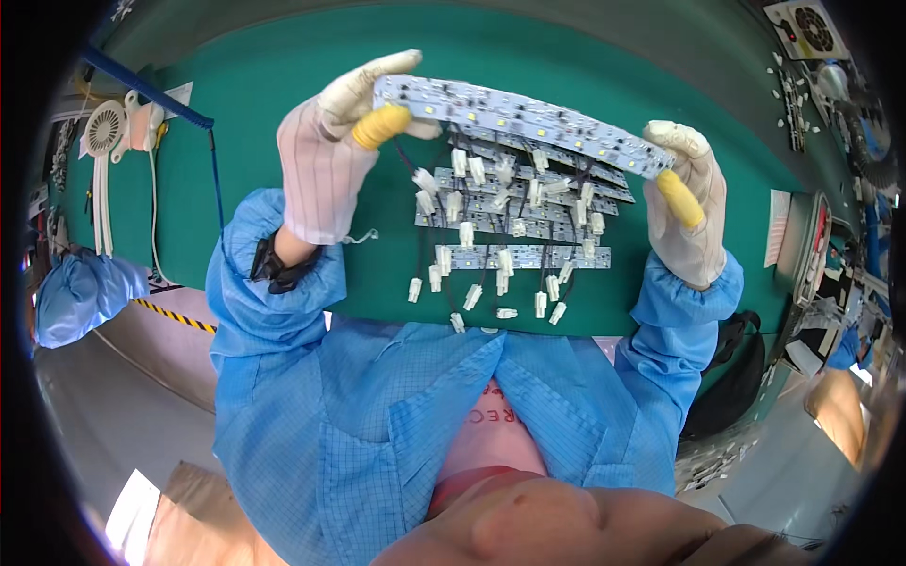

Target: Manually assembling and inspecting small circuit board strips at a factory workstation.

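Observation:
A long white LED circuit board (524,118) is held up by its two ends above the green bench. My left hand (363,108), in a pale striped glove with a yellow thumb cover, pinches its left end. The right end sits between the fingers and yellow-covered thumb of my right hand (684,179); this end is lower than the left. Beneath it lie several similar LED boards (514,224) in overlapping rows. Dark wires run from them to white plug connectors (505,259), some resting on the green mat towards me.
The green mat (255,123) covers the bench. At the left, a blue coiled cord (151,92) hangs near a small white fan (106,127). A paper sheet (778,226) and a stack of trays (807,236) are at the right, with a black bag (731,377) below the edge.

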Demonstrator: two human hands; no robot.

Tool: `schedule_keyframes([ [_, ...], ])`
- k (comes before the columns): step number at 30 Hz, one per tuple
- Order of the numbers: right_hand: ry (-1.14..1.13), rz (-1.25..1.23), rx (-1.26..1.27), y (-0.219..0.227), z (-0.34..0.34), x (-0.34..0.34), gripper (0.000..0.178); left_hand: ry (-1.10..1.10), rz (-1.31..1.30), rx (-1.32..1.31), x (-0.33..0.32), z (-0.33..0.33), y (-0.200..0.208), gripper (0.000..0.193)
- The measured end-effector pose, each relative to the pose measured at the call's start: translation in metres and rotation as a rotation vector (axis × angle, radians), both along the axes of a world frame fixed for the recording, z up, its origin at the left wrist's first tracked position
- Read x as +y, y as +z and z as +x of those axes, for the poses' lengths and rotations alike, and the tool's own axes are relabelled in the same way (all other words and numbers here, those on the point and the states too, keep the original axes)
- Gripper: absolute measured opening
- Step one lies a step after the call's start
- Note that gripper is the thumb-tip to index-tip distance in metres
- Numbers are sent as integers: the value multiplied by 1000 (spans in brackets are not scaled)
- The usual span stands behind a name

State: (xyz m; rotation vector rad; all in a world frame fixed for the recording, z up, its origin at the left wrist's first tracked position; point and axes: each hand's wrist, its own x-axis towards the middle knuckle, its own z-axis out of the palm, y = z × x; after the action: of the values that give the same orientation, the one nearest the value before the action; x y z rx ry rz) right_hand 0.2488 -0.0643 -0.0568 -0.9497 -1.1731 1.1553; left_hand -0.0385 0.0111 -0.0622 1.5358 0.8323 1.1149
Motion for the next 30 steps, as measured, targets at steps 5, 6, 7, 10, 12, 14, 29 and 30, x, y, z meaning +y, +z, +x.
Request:
schedule_keyframes([
  [5,45,64,-95,0,5,-7,45,99,33,256,6,-4,-4,37],
  [6,-24,-45,-196,5,5,-5,43,69,40,158,6,-7,-7,39],
  [7,-91,-153,-294,7,5,-2,41,70,41,163,3,-7,-8,39],
  [10,-98,62,-497,-4,14,4,32,-34,10,-72,-3,-7,-9,45],
  [12,-31,-44,-500,4,19,1,23,-108,48,-75,-1,-11,-11,51],
  [14,-63,34,-585,-4,14,5,26,-103,26,-72,-1,-13,-14,52],
  [29,114,-68,-173,10,6,-11,46,98,-43,177,5,5,-4,37],
  [30,119,-16,-138,8,3,-9,44,129,-46,277,6,6,-2,36],
])
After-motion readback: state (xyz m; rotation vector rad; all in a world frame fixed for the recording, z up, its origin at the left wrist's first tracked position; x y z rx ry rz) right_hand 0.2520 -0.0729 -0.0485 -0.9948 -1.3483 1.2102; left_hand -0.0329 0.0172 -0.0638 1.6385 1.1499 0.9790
